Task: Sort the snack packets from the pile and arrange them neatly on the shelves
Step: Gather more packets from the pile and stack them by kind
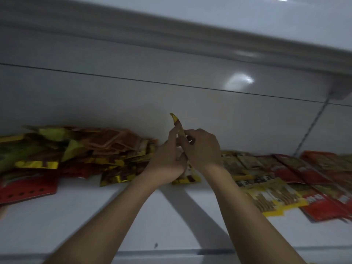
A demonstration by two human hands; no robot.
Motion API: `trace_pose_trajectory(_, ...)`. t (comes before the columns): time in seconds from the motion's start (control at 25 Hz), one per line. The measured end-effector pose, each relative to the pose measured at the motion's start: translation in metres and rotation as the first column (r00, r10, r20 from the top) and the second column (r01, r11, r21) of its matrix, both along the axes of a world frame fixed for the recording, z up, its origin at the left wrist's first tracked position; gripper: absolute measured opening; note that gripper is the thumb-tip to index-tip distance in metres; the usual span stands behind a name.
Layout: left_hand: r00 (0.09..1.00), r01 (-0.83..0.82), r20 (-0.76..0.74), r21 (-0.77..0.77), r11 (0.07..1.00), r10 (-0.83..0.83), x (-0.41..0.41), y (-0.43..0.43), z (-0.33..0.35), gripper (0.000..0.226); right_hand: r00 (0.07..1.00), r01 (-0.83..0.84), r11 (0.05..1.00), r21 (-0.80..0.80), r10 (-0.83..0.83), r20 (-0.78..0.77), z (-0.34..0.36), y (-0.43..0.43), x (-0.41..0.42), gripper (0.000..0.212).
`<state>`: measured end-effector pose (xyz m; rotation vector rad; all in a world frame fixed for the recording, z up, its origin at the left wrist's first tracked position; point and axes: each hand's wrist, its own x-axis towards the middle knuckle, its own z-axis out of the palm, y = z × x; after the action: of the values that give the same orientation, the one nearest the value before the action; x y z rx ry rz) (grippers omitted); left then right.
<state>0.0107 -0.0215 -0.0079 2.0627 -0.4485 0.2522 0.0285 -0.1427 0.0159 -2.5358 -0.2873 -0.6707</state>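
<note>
Our left hand and right hand meet over the white shelf, fingers curled, both pinching one yellow packet held edge-on, tip toward twelve o'clock. At nine o'clock sprawls the jumbled pile, and at three o'clock lie the laid-out rows. A flat packet lies beneath our wrists, and the upper shelf overhangs.
</note>
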Motion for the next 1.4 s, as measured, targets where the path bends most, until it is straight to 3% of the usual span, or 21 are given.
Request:
trace_pose_trajectory(0.2,0.984,0.147,-0.072,-0.203,0.968,-0.165,0.009,-0.077,-0.008,0.086,0.980,-0.042,0.943,0.330,0.103,-0.171,0.000,-0.091,-0.019,0.033)
trace_pose_trajectory(0.36,0.971,0.158,-0.136,-0.260,0.952,-0.198,0.025,-0.122,-0.013,0.079,0.963,-0.081,0.924,0.374,0.170,-0.210,-0.002,-0.150,-0.020,0.028)
trace_pose_trajectory(0.52,0.977,-0.021,-0.206,-0.366,0.930,-0.059,0.037,-0.158,-0.021,0.063,0.948,0.016,0.956,0.292,0.078,-0.309,-0.015,-0.207,0.003,0.030)
trace_pose_trajectory(0.6,0.972,-0.126,-0.228,-0.308,0.943,0.055,0.044,-0.170,-0.029,0.054,0.929,0.022,0.986,0.164,0.041,-0.367,-0.021,-0.231,0.011,0.034)
trace_pose_trajectory(0.72,0.951,-0.217,-0.261,-0.186,0.958,0.165,0.056,-0.187,-0.044,0.043,0.901,0.016,0.986,-0.167,-0.087,-0.425,-0.034,-0.252,0.023,0.039)
trace_pose_trajectory(0.8,0.943,-0.234,-0.242,0.009,0.972,0.230,0.061,-0.197,-0.051,0.041,0.898,0.002,0.964,-0.264,-0.118,-0.423,-0.046,-0.256,0.033,0.034)
trace_pose_trajectory(0.92,0.912,-0.312,-0.115,0.429,0.848,0.393,0.069,-0.197,-0.057,0.040,0.894,-0.002,0.959,-0.285,-0.126,-0.430,-0.064,-0.256,0.042,0.031)
trace_pose_trajectory(1.08,0.945,-0.234,-0.118,0.405,0.884,0.304,0.071,-0.203,-0.059,0.037,0.903,0.043,0.964,-0.261,-0.150,-0.402,-0.071,-0.261,0.045,0.035)
trace_pose_trajectory(1.28,0.924,-0.356,0.086,0.552,0.754,0.373,0.071,-0.224,-0.069,0.040,0.924,0.116,0.962,-0.249,-0.196,-0.328,-0.074,-0.255,0.048,0.020)
trace_pose_trajectory(1.4,0.924,-0.370,0.153,0.577,0.728,0.349,0.074,-0.222,-0.074,0.050,0.917,0.126,0.967,-0.222,-0.199,-0.345,-0.074,-0.257,0.048,0.021)
